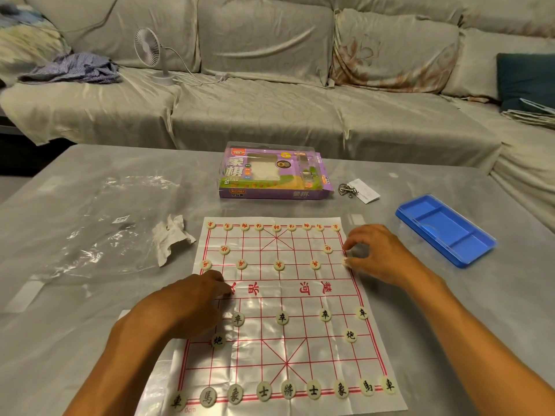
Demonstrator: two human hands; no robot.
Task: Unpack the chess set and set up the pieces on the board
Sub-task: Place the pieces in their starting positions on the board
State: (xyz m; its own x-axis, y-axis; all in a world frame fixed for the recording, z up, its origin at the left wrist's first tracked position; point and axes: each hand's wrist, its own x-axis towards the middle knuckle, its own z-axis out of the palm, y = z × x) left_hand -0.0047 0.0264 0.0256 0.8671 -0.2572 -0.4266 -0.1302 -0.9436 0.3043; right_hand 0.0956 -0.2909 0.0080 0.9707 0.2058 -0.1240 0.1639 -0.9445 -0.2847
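Board (279, 298), a creased white sheet with red grid, lies flat on the grey worktop (90, 310), near its front edge. Round pale pieces stand on it: red-marked ones on the far half, black-marked ones on the near half. Far row (274, 227) has nine red pieces along the top line, two red cannons below it, four red soldiers (278, 265) in a line plus one at the right edge. Near row (288, 389) has nine black pieces along the bottom line, two black cannons, four black soldiers (282, 318) visible; left end of that line is hidden by the left arm.

Right hand (378, 253) at the board's right edge, fingers curled, thumb and fingertip pinching the edge piece (347, 261) on the red soldier line. Left hand (192, 298) lies knuckles-up over the board's left side near the river text, fingers curled down onto the sheet; cannot tell if it grips anything.

Purple box (274, 172) with clear window sits just beyond the board's far edge. Metal rings (345, 189) with a white tag lie right of the box. Blue tray (444, 229) sits right of the board, well apart from it. Crumpled tissue (171, 238) just left of the board's far corner; clear plastic bag (111, 223) farther left. Sofa (270, 100) behind the worktop carries a small white fan (150, 49), striped cloth (75, 69) and a dark cushion (525, 82)
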